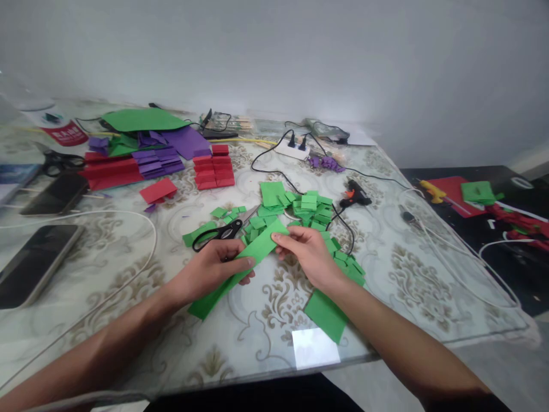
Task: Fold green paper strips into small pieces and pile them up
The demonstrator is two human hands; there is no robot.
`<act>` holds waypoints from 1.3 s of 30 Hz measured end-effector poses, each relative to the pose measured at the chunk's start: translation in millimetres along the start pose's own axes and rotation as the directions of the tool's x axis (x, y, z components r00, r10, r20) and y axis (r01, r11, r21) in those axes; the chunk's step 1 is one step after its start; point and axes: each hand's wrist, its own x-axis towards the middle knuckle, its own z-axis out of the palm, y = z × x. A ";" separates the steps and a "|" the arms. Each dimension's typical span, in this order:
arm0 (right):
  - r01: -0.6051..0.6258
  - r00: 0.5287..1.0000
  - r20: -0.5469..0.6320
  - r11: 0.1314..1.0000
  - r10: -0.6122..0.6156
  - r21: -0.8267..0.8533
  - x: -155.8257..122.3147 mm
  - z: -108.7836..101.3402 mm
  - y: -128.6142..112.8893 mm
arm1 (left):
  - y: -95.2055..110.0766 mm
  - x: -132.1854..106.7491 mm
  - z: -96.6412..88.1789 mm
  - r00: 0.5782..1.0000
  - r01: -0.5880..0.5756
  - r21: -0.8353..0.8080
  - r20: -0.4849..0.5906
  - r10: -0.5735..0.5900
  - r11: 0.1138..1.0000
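A long green paper strip [231, 274] runs slantwise over the table's front middle. My left hand [214, 269] pinches it near the middle, thumb on top. My right hand [306, 252] pinches its upper end with closed fingers. Black-handled scissors [218, 233] lie just beyond my left hand, touching neither hand. Several small green paper squares [309, 207] are heaped behind and to the right of my right hand. Another green strip [326, 315] lies under my right forearm.
Red folded paper stacks [213, 169] and purple paper pieces [156, 160] lie at the back left. A black glue gun [355, 195] and a white power strip [292, 149] with cables sit behind. Two phones [34, 263] lie at the left. The table's front edge is close.
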 end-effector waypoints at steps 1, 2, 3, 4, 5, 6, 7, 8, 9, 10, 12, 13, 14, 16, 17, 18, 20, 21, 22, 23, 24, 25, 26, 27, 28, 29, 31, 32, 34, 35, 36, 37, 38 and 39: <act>0.001 1.000 -0.001 1.000 -0.001 -0.021 -1.8 1.7 1.8 | 0.4 0.0 0.6 1.000 0.010 -0.007 0.007 -0.010 1.000; 0.002 1.000 0.010 0.999 -0.002 -0.043 -3.8 3.4 3.4 | 0.5 0.1 1.1 1.000 0.016 -0.015 0.010 -0.016 1.000; 0.005 1.000 0.031 0.998 -0.003 -0.063 -5.7 5.1 4.6 | 0.3 0.1 1.5 1.000 0.016 -0.021 0.008 -0.016 1.000; 0.003 0.999 0.053 0.997 0.001 -0.081 -7.5 6.6 5.4 | -0.1 0.1 1.7 1.000 0.012 -0.025 0.005 -0.012 1.000; 0.002 0.997 0.071 0.996 0.005 -0.091 -8.8 7.7 5.8 | -0.8 0.0 1.8 1.000 0.005 -0.025 0.004 -0.005 1.000; 0.003 0.997 0.082 0.996 0.004 -0.092 -9.6 8.4 5.8 | -1.6 -0.2 1.7 1.000 -0.003 -0.021 0.006 0.003 1.000; 0.008 0.996 0.086 0.997 -0.001 -0.083 -9.8 8.5 5.6 | -2.3 -0.4 1.4 1.000 -0.009 -0.017 0.010 0.009 1.000; 0.015 0.996 0.085 0.997 -0.009 -0.071 -9.4 8.1 5.1 | -2.9 -0.7 0.9 1.000 -0.011 -0.013 0.014 0.011 1.000; 0.023 0.997 0.076 0.998 -0.018 -0.062 -8.4 7.1 4.4 | -3.2 -0.9 0.4 1.000 -0.009 -0.011 0.020 0.009 1.000; 0.029 0.998 0.061 0.998 -0.025 -0.054 -6.8 5.6 3.6 | -3.4 -1.1 -0.2 1.000 -0.004 -0.009 0.027 0.004 1.000; 0.029 0.999 0.018 0.999 -0.028 -0.041 -2.6 1.3 1.5 | -3.1 -1.1 -1.7 0.999 0.020 -0.017 0.044 -0.019 1.000; 0.031 1.000 -0.004 0.999 -0.031 -0.016 -0.1 -1.3 0.2 | -2.8 -0.9 -2.5 0.998 0.038 -0.027 0.053 -0.037 0.999; 0.037 0.999 -0.030 0.999 -0.037 0.009 2.4 -3.8 -1.2 | -2.3 -0.7 -3.4 0.996 0.060 -0.039 0.062 -0.058 0.997; 0.068 0.994 -0.095 0.996 -0.062 0.062 7.1 -8.5 -4.0 | -1.2 0.0 -5.4 0.991 0.116 -0.077 0.077 -0.111 0.990; 0.079 0.991 -0.117 0.994 -0.071 0.072 9.2 -10.5 -5.2 | -0.4 0.3 -6.5 0.987 0.146 -0.097 0.083 -0.138 0.985; 0.088 0.988 -0.132 0.993 -0.077 0.082 10.9 -12.2 -6.2 | 0.6 0.5 -7.8 0.983 0.171 -0.115 0.093 -0.160 0.979; 0.101 0.984 -0.153 0.990 -0.086 0.095 13.6 -14.7 -7.7 | 3.1 0.7 -10.9 0.977 0.195 -0.134 0.118 -0.180 0.972; 0.107 0.983 -0.162 0.989 -0.090 0.102 14.5 -15.5 -8.2 | 4.6 0.7 -12.9 0.976 0.193 -0.131 0.128 -0.176 0.972; 0.114 0.981 -0.172 0.987 -0.094 0.109 15.2 -16.2 -8.7 | 6.1 0.6 -15.0 0.977 0.181 -0.121 0.134 -0.164 0.976; 0.122 0.978 -0.182 0.986 -0.100 0.115 15.7 -16.7 -9.0 | 7.4 0.6 -17.5 0.979 0.169 -0.105 0.136 -0.154 0.980; 0.129 0.976 -0.193 0.984 -0.104 0.121 16.1 -17.1 -9.4 | 8.5 0.7 -20.1 0.982 0.150 -0.089 0.125 -0.138 0.985; 0.135 0.973 -0.203 0.982 -0.107 0.131 16.4 -17.4 -9.7 | 9.1 0.9 -22.9 0.987 0.132 -0.070 0.102 -0.124 0.989; 0.138 0.972 -0.211 0.980 -0.106 0.143 16.6 -17.6 -10.0 | 9.2 1.4 -25.8 0.992 0.112 -0.056 0.065 -0.109 0.992; 0.138 0.971 -0.216 0.978 -0.103 0.156 16.7 -17.6 -10.1 | 9.0 2.0 -28.5 0.996 0.091 -0.047 0.005 -0.091 0.995; 0.136 0.972 -0.216 0.977 -0.098 0.167 16.7 -17.5 -10.1 | 8.5 2.9 -31.0 0.993 0.079 -0.048 -0.084 -0.083 0.996; 0.130 0.973 -0.210 0.976 -0.092 0.174 16.5 -17.3 -10.0 | 8.0 3.9 -33.1 0.980 0.059 -0.071 -0.183 -0.071 0.996; 0.109 0.981 -0.177 0.979 -0.078 0.171 15.5 -16.5 -9.8 | 7.5 6.0 -36.1 0.926 -0.019 -0.175 -0.373 -0.049 0.984; 0.094 0.986 -0.149 0.982 -0.070 0.161 14.7 -16.1 -9.8 | 7.8 7.0 -36.8 0.892 -0.074 -0.237 -0.449 -0.042 0.969; 0.044 0.998 -0.060 0.991 -0.036 0.128 12.6 -15.7 -10.4 | 9.2 8.7 -37.4 0.837 -0.177 -0.326 -0.547 -0.033 0.929; 0.013 1.000 -0.008 0.994 -0.012 0.106 11.5 -15.7 -11.0 | 10.2 9.3 -37.4 0.817 -0.215 -0.349 -0.576 -0.027 0.912; -0.021 0.998 0.059 0.997 0.017 0.072 10.2 -15.9 -11.6 | 11.0 9.8 -37.3 0.805 -0.244 -0.361 -0.594 -0.020 0.900; -0.054 0.988 0.146 0.998 0.050 0.020 8.8 -16.1 -12.1 | 11.7 10.0 -37.1 0.799 -0.262 -0.364 -0.602 -0.011 0.894; -0.078 0.964 0.250 0.996 0.087 -0.045 7.4 -16.2 -12.4 | 12.1 9.9 -36.8 0.799 -0.270 -0.364 -0.602 -0.003 0.892; -0.089 0.925 0.359 0.989 0.124 -0.115 5.7 -15.8 -12.4 | 12.0 9.5 -36.2 0.802 -0.272 -0.365 -0.597 0.001 0.890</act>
